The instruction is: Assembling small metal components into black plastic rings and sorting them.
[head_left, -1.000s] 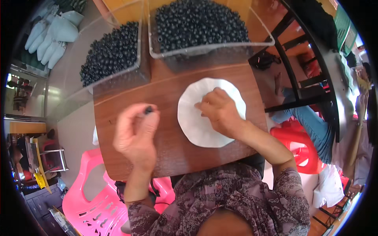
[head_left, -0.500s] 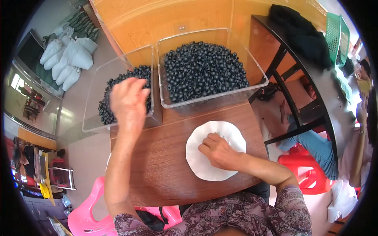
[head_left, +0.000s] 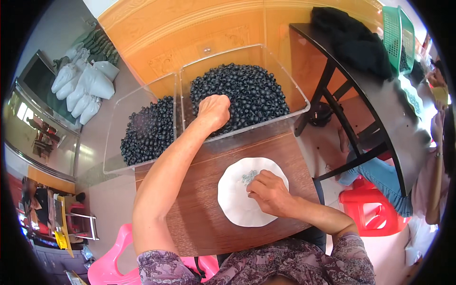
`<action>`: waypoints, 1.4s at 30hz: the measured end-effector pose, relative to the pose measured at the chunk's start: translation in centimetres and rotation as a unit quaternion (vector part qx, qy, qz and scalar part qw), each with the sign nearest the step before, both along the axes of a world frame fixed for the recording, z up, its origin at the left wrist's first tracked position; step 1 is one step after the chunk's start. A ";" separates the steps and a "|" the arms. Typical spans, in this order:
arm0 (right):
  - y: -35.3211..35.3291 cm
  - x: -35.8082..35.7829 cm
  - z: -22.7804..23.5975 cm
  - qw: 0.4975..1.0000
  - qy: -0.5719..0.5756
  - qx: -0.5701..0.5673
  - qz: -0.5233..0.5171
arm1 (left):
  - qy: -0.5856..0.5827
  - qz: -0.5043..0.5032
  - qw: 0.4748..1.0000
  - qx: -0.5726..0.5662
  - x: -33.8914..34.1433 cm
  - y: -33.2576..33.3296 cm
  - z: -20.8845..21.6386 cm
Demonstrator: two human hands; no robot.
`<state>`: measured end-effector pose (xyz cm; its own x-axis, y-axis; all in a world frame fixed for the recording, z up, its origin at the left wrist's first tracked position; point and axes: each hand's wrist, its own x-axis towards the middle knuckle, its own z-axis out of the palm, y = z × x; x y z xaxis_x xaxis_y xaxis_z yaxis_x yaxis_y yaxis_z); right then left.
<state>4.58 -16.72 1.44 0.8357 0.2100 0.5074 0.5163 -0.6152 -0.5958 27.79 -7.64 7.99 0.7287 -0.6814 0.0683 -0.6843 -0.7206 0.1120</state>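
Note:
My left hand [head_left: 214, 113] is closed, its curled fingers turned down among the black beads [head_left: 259, 90] at the near left side of the larger clear plastic box [head_left: 304, 97]. Its fingertips are hidden, so I cannot tell what they hold. Over a white scalloped plate [head_left: 232, 204] my right hand [head_left: 270, 191] is bent, thumb and fingers pinched together low at the surface. Anything between them is too small to make out. Beside those fingers lies a little heap of tiny pale grey-green pieces [head_left: 249, 176]. More black beads [head_left: 149, 130] fill part of a second clear box [head_left: 114, 137] at left.
The boxes and plate share a brown wooden table [head_left: 190, 223] against an orange wooden panel [head_left: 190, 28]. A dark table [head_left: 370, 90] with a green basket [head_left: 398, 42] stands at right, where another person sits near a red stool [head_left: 363, 211]. White sacks [head_left: 90, 88] lie far left.
My left hand has moved right, from over the left box to the beads in the larger box. My right hand has drawn slightly off the small heap, which now shows. The whole view has shifted.

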 end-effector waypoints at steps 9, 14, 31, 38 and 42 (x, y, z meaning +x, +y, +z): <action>-0.2 -0.2 0.5 0.999 -0.008 0.033 -0.020 | -0.006 -0.040 0.996 -0.082 -0.4 4.0 0.0; -0.5 -0.2 1.3 0.998 -0.005 0.057 -0.038 | 0.106 -0.007 0.936 -0.336 -3.4 7.0 2.4; 0.8 -1.0 4.6 0.969 0.049 0.238 -0.052 | 0.616 0.060 0.447 -0.646 -19.0 8.8 -3.6; 1.7 -2.2 4.1 0.967 0.048 0.243 -0.065 | 0.560 0.064 0.445 -0.696 -20.9 8.3 -4.8; 1.9 -2.7 4.2 0.973 0.021 0.226 -0.052 | 0.523 0.047 0.467 -0.711 -21.7 8.3 -5.7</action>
